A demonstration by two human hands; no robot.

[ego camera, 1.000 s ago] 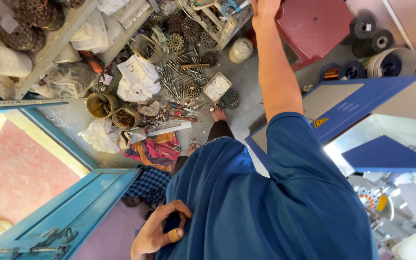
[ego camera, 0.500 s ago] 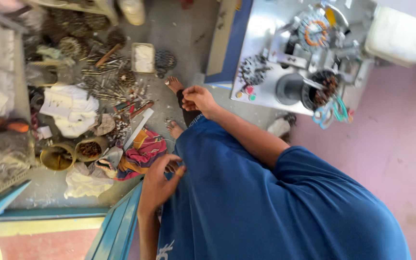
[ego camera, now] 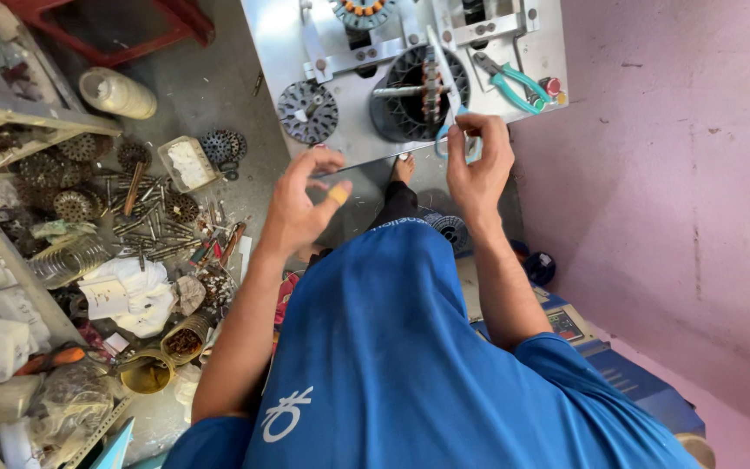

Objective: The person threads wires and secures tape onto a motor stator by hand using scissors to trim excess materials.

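Note:
My right hand [ego camera: 479,161] is raised in front of a white metal winding machine [ego camera: 275,39] and pinches a small light-blue-handled tool [ego camera: 441,143], which looks like scissors. My left hand [ego camera: 301,204] hovers beside it with fingers spread, holding nothing, with a yellow band on one finger. Just beyond my hands a dark round stator [ego camera: 418,91] is mounted on the machine. Left of the stator sits a black disc [ego camera: 307,111], and teal-handled pliers [ego camera: 509,82] lie to its right. My blue shirt fills the lower view.
On the floor at left lie bolts [ego camera: 154,230], toothed metal cores [ego camera: 75,204], a white cloth [ego camera: 128,295], tins [ego camera: 145,373] and a small tray [ego camera: 188,163]. A shelf [ego camera: 10,113] stands left, a red stool [ego camera: 115,26] at the top, a pink wall [ego camera: 696,174] right.
The view has swung from the cluttered floor to the winding machine. Both hands have come up in front of it, and the right hand now holds the blue-handled tool.

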